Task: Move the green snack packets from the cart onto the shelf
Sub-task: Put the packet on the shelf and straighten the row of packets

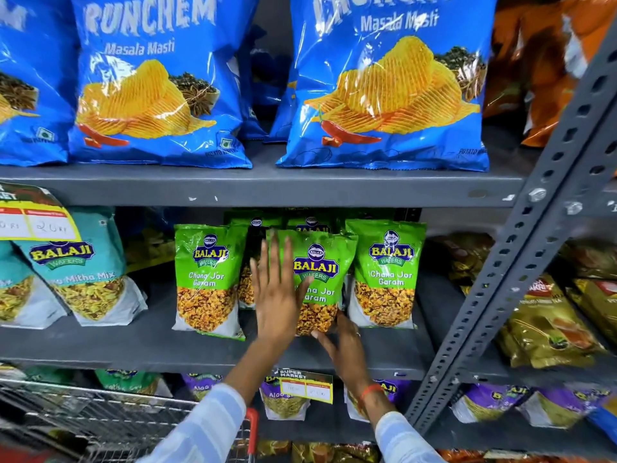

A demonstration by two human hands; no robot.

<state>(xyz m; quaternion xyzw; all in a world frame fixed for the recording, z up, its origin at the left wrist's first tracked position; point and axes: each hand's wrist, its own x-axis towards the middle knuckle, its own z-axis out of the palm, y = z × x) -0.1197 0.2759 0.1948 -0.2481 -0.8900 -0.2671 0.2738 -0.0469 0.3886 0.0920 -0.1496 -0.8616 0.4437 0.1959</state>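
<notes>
- Green snack packet [319,279], the front middle one, stands on the middle shelf [150,345] between two like packets: one at its nine o'clock [208,279], one at its three o'clock [384,272]. More green packets stand behind it, at its twelve o'clock; their count cannot be told.
- Left hand [277,295]: open, fingers spread and straight, palm laid flat against the packet's left face and edge. It grips nothing; it only steadies.
- Right hand [344,342]: at the packet's five o'clock, fingers loosely spread, fingertips touching its bottom corner. No pinch is visible.
- Judgement: the packet is being seated, and neither hand has a firm hold on it.
- Risk one: the packet stands near the shelf's front edge. If both hands lift away before its base sits flat, it may tip forward and drop towards the lower shelf or the cart [100,419] at seven o'clock.
- Risk two: a push from the left palm towards three o'clock may knock the right neighbour, which stands just beside it.
- Risk three: pressing too hard towards twelve o'clock may topple the rear packets or crush the contents.
- Risk four: the packet's lower left is hidden by the left hand, so its footing there cannot be confirmed.
- Whether green packets remain in the cart cannot be told.
</notes>
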